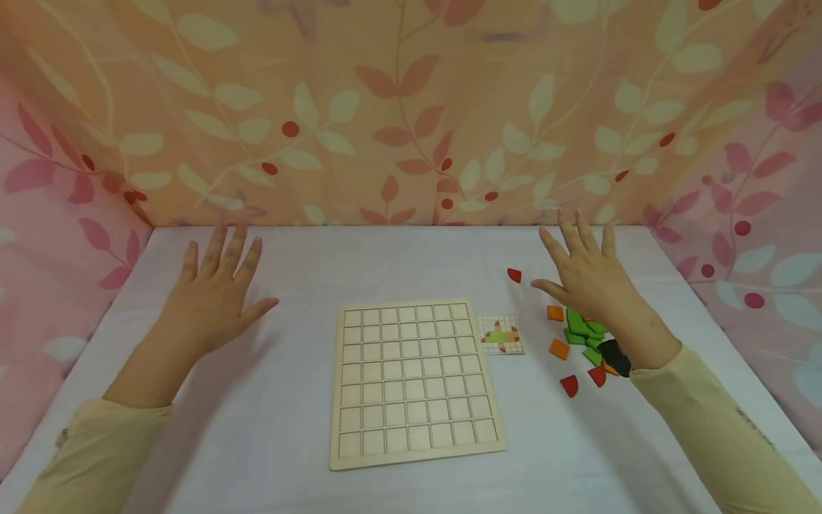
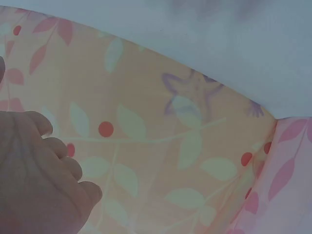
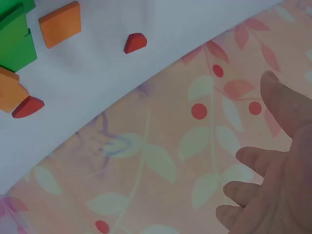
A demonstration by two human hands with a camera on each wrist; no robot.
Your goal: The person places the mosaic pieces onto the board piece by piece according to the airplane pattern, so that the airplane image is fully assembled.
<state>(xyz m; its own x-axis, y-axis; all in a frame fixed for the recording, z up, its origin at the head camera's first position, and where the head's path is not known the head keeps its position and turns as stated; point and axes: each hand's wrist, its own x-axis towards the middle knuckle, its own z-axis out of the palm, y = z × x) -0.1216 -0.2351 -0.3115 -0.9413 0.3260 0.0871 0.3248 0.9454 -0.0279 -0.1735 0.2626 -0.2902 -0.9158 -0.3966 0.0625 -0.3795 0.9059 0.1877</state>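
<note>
Clock refs: head view, grid board as dial centre, 12 = far side.

Left hand at 10 o'clock, raised over the counter: fingers straight and spread, grip released, holding nothing. Nearest thing is the grid board, well apart from it. Right hand at 2 o'clock, also raised, fingers fanned toward 11, grip released. It's above/beside the loose pieces.

Grid board: pale, 7 x 7 squares, lying flat. Pattern card just off its 2 o'clock edge, printed with a green and brown-orange figure; can't tell if the edges touch.

Green pieces heaped between 2 and 3 o'clock, overlapping, partly hidden by the right wrist. Orange pieces: two lie on the heap's 9 o'clock side, more orange shows in the heap. Two red quarter-rounds sit at 3 o'clock, near the heap. Lone red piece sits between 1 and 2, apart from the rest, near the right thumb.

Leaf-print curtain along 12.
</note>
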